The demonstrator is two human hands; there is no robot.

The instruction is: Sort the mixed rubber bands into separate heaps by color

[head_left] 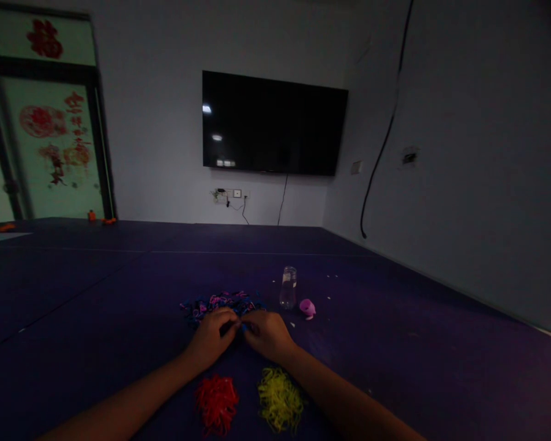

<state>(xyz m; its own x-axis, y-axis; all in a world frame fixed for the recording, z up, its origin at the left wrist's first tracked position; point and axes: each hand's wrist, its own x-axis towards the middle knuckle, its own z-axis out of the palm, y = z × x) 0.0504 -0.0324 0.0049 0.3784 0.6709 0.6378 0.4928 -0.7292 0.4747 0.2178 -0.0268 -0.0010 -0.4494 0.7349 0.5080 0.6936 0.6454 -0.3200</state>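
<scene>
My left hand (213, 334) and my right hand (269, 332) meet fingertip to fingertip at the near edge of a mixed pile of rubber bands (224, 299), dark blue, pink and purple. Both hands are closed in a pinch. A small bit of a blue rubber band (244, 327) shows at the right fingertips. Whatever the left fingers grip is too small to see. Closer to me, between my forearms, lie a heap of red rubber bands (217, 404) and a heap of yellow rubber bands (280, 401).
Beyond my right hand stand a clear plastic bottle (288, 288) and a small pink cup-like object (307, 308). White scraps dot the purple table (395, 343). Orange objects (109, 220) lie at the far left edge. A black cable (380, 159) hangs along the right wall.
</scene>
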